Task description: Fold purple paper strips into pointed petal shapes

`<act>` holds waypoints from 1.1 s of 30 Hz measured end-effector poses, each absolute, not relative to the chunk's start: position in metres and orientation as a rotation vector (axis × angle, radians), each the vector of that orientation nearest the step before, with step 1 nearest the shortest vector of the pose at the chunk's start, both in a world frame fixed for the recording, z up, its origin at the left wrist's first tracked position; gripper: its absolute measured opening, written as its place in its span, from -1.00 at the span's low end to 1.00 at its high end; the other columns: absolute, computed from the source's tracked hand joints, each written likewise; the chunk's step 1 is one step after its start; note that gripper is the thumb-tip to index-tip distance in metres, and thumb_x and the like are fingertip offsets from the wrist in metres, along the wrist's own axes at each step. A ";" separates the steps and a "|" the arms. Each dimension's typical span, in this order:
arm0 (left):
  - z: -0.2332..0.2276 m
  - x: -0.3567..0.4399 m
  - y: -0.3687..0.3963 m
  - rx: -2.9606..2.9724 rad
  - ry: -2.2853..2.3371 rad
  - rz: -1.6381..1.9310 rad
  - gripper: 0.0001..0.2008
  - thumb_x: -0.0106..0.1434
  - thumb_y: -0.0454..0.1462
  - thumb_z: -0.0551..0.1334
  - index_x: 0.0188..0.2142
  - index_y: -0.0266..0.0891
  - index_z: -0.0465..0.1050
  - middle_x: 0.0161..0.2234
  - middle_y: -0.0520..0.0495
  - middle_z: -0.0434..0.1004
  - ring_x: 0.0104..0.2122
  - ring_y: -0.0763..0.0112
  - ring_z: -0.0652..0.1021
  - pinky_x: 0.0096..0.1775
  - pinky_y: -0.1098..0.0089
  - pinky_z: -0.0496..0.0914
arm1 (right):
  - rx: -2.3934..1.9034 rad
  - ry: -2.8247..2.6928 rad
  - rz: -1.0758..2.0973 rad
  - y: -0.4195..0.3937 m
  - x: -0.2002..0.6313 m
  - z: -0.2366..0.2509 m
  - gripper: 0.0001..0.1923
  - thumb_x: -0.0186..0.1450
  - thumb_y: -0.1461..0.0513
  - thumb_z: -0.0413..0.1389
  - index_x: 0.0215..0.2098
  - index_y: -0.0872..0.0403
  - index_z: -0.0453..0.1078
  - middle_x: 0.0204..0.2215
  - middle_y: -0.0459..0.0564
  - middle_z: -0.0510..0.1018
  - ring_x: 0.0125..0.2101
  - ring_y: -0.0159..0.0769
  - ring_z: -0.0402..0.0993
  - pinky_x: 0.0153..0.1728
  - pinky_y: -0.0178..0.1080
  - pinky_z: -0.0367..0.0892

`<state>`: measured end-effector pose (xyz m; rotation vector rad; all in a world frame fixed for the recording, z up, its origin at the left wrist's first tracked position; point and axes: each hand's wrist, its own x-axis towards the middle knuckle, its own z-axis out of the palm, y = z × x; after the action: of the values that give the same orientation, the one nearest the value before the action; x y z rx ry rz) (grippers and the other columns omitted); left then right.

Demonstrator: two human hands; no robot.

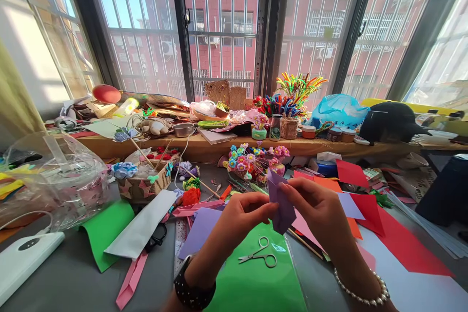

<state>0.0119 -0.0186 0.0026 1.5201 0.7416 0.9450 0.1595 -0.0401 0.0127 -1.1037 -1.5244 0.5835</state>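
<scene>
Both my hands hold a small folded piece of purple paper (281,201) above the desk. My left hand (244,218) pinches its lower left side between thumb and fingers. My right hand (317,209) grips its upper right edge with the fingertips. Directly below the hands a small pair of silver scissors (260,252) lies on a green paper sheet (252,282). A dark wristband is on my left wrist and a pearl bracelet on my right.
Coloured sheets lie around: purple (200,232), red (395,239), green (107,228), white (143,227). A basket of paper flowers (143,181) and a clear plastic bag (54,180) stand at left. A flower bouquet (252,160) and the cluttered wooden sill (204,145) lie beyond. A white device (25,256) sits near left.
</scene>
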 end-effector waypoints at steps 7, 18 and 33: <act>0.003 0.013 -0.018 1.484 0.785 0.988 -0.76 0.02 -0.18 0.21 -0.62 -0.33 0.42 -0.61 0.02 0.38 -0.53 0.47 0.36 -0.44 0.48 0.22 | -1.111 -1.515 0.601 -0.041 0.160 0.014 -0.78 0.15 0.11 0.05 -0.51 0.10 0.37 -0.58 -0.07 0.47 -0.53 -0.35 0.39 -0.52 -0.36 0.32; -0.002 0.019 -0.020 1.021 0.731 1.284 -0.85 -0.02 -0.23 0.27 -0.52 -0.30 0.44 -0.54 0.05 0.42 -0.55 0.57 0.38 -0.45 0.54 0.27 | -1.083 -1.544 0.808 -0.033 0.157 0.005 -0.75 0.11 0.08 0.08 -0.44 0.11 0.37 -0.58 -0.05 0.49 -0.52 -0.31 0.44 -0.48 -0.30 0.36; 0.012 -0.015 -0.011 1.437 0.884 1.152 -0.84 -0.05 -0.25 0.29 -0.45 -0.30 0.45 -0.55 0.03 0.48 -0.53 0.46 0.47 -0.45 0.48 0.36 | -1.047 -1.408 0.855 -0.034 0.156 0.008 -0.77 0.09 0.11 0.11 -0.38 0.10 0.43 -0.59 -0.08 0.49 -0.64 -0.39 0.39 -0.57 -0.32 0.37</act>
<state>-0.0149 -0.0112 0.0116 1.4367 0.8836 1.1523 0.1558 -0.0339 0.0082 -1.0473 -1.4084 0.8551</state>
